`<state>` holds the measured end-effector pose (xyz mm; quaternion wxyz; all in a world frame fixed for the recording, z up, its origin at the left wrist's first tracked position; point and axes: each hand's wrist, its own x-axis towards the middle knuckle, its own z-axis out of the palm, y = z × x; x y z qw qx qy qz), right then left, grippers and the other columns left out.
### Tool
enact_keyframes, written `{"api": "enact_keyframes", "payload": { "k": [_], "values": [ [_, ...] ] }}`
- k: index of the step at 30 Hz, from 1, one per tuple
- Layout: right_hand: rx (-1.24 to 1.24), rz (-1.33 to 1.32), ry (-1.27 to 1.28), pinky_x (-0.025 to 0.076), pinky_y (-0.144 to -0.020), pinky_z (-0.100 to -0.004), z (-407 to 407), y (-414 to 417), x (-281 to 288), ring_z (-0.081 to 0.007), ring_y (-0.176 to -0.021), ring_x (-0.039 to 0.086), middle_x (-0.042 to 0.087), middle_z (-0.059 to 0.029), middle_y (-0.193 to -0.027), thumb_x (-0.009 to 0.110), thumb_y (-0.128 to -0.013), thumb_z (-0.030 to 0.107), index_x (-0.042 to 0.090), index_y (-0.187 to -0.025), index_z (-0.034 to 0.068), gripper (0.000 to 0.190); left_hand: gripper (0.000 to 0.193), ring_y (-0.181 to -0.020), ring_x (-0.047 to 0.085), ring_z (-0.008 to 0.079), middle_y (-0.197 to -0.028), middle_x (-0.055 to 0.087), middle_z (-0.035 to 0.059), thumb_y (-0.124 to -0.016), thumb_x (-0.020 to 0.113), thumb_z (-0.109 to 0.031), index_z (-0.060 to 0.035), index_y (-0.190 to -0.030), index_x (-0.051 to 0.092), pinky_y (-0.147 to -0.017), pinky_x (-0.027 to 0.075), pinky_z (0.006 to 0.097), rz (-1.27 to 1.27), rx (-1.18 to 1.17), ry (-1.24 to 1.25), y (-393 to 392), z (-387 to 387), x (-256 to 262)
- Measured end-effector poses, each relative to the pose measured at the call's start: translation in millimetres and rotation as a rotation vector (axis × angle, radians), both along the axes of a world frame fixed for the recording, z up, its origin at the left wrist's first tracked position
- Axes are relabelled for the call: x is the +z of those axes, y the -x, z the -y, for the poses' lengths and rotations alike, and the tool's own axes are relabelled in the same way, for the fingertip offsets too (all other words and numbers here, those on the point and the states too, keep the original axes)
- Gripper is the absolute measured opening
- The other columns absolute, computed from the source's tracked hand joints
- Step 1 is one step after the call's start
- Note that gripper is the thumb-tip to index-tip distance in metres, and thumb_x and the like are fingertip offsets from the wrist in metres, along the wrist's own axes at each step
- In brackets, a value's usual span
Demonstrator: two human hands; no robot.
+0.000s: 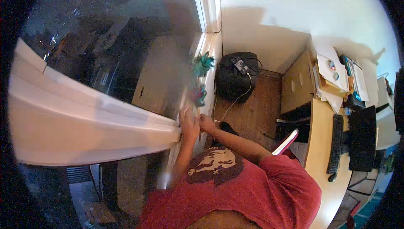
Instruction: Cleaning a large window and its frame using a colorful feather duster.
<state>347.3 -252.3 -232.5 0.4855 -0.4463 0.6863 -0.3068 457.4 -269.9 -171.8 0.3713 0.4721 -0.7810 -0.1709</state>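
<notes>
A feather duster (203, 66) with teal and purplish tufts stands up along the window sill. Its thin wooden handle (199, 136) runs down between my two hands. The fingers of my right hand (207, 124) are closed around the handle below the tufts. My left hand (189, 125) is just left of the handle, its fingers stretched out against the window frame and blurred. The dark window pane (148, 68) is on the left, with reflections in it. A wide white frame bar (101, 124) crosses the pane and meets the sill by my left hand.
On the wooden floor (257, 102) beyond my hands is a black bag (236, 80) with a power adapter (241, 65) and white cable. A desk (320, 153) on the right bears a keyboard (335, 143), mouse (332, 177), monitor (363, 139) and papers (328, 66). A cabinet (296, 80) adjoins it.
</notes>
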Motion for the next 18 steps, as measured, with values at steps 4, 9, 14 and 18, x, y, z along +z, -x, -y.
{"api": "enact_keyframes", "payload": {
  "k": [4, 9, 14, 18],
  "values": [
    [-0.119, 0.243, -0.158, 0.052, -0.071, -0.0485, -22.1, -13.7, -15.1, -0.0420, -0.078, 0.068, 0.065, -0.0284, -0.083, 0.055, -0.091, 0.034, 0.055, -0.095, -0.005, 0.040, 0.046, -0.123, 0.040, 0.0435, -0.130, 0.044, 0.0257, -0.081, 0.058, -0.005, -0.0012, -0.126, 0.050, -0.106, 0.028, 0.0533, 0.151, -0.032, -0.031, -13.4, -5.3, 4.6],
    [-0.177, -0.318, 0.171, 0.053, -0.072, -0.0500, -11.7, -27.0, -58.9, -0.0426, -0.081, 0.067, 0.066, -0.0266, -0.081, 0.053, -0.091, 0.030, 0.057, -0.094, -0.005, 0.035, 0.045, -0.124, 0.039, 0.0432, -0.131, 0.042, 0.0259, -0.081, 0.060, -0.007, -0.0012, -0.125, 0.051, -0.107, 0.027, 0.0526, 0.175, 0.023, -0.069, -15.3, -19.1, -2.0],
    [0.080, -0.405, 0.279, 0.051, -0.077, -0.0528, -5.9, -38.0, -93.5, -0.0444, -0.088, 0.065, 0.065, -0.0285, -0.089, 0.053, -0.090, 0.028, 0.059, -0.097, -0.003, 0.033, 0.046, -0.132, 0.032, 0.0430, -0.137, 0.038, 0.0259, -0.084, 0.059, -0.010, -0.0023, -0.128, 0.049, -0.111, 0.024, 0.0485, -0.131, -0.040, -0.194, -20.2, -22.2, -7.5],
    [-0.153, -0.216, -0.184, 0.050, -0.080, -0.0525, -1.0, -36.0, -112.1, -0.0433, -0.093, 0.064, 0.065, -0.0269, -0.097, 0.053, -0.091, 0.028, 0.060, -0.100, -0.002, 0.032, 0.047, -0.134, 0.030, 0.0429, -0.139, 0.036, 0.0258, -0.085, 0.060, -0.011, -0.0019, -0.130, 0.048, -0.112, 0.024, 0.0479, 0.110, -0.040, -0.098, -24.5, -26.7, -8.1]
  ]
}}
